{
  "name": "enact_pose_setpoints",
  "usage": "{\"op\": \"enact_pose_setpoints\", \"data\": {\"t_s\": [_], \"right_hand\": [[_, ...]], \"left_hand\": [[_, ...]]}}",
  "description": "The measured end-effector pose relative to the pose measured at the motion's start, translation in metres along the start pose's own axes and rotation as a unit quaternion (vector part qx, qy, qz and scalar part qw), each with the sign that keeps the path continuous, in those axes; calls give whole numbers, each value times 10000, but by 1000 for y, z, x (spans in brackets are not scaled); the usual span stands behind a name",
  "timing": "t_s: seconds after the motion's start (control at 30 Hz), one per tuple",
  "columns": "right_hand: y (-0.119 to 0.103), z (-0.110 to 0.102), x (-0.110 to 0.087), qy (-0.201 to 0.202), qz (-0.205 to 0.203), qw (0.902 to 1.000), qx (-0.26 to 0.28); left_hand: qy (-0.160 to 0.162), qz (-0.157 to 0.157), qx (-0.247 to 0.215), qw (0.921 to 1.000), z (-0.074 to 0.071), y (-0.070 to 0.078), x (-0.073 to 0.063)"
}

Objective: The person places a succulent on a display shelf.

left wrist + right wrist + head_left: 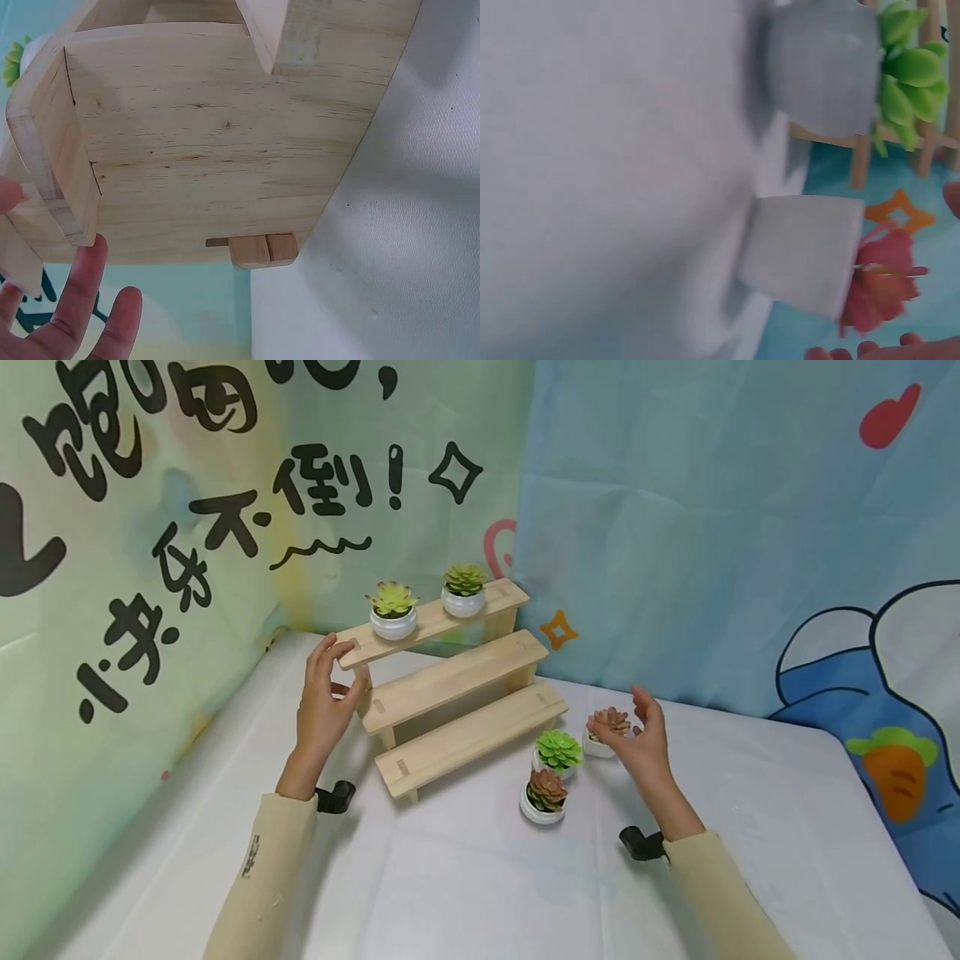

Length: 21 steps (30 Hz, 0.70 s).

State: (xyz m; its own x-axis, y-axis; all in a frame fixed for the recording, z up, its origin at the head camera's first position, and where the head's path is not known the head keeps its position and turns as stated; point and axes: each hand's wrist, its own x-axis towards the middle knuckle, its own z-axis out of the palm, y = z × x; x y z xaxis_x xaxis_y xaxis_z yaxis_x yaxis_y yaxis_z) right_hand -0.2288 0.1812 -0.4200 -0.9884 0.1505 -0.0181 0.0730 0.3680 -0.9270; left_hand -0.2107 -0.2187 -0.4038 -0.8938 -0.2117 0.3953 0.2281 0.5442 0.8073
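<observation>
The right hand (649, 758) has its thumb and fingers spread apart, gripping nothing, about the leaves of a pinkish succulent in a tapered white pot (829, 259). The relation that counts most is this one: the pot stands upright on the counter (465, 885), just left of the right hand and below its fingertips, its axis vertical, with the gap between thumb and fingers at leaf height. In the head view the thumb overlaps the leaves and the right wrist view is blurred, so I cannot tell whether they touch. The right hand is clearly the nearer one; the left hand (318, 714) is well apart, across the wooden stand (459, 677).

The left hand is clamped on the end of the stand's top tier (431, 620), its fingers bent over the plank. From there the planks run lengthwise to its right and away from the person, bearing a yellow-green succulent (392, 610) near that hand and a darker green one (464, 589) farther along. Left of the right hand, in front of the lowest tier (472, 735), stand a bright green succulent (557, 752) and a brownish-red succulent (543, 797) nearer the person
</observation>
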Motion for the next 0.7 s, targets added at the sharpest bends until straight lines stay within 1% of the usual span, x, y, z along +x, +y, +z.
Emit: {"op": "enact_pose_setpoints", "data": {"t_s": [0.1,0.23,0.37,0.53,0.7], "right_hand": [[10,3,-1,11,243,9997,12],[24,6,-1,-139,591,9981,42],[31,8,0,-208,848,9961,124],[30,9,3,-190,999,9948,111],[31,10,6,-281,953,9948,217]], "left_hand": [[4,-13,38,10000,0,-1,1],[15,-42,47,10000,0,-1,0],[-28,-55,18,10000,1,-2,0],[-33,-90,-4,10000,1,-1,0],[-2,-40,22,10000,1,-2,0]]}}
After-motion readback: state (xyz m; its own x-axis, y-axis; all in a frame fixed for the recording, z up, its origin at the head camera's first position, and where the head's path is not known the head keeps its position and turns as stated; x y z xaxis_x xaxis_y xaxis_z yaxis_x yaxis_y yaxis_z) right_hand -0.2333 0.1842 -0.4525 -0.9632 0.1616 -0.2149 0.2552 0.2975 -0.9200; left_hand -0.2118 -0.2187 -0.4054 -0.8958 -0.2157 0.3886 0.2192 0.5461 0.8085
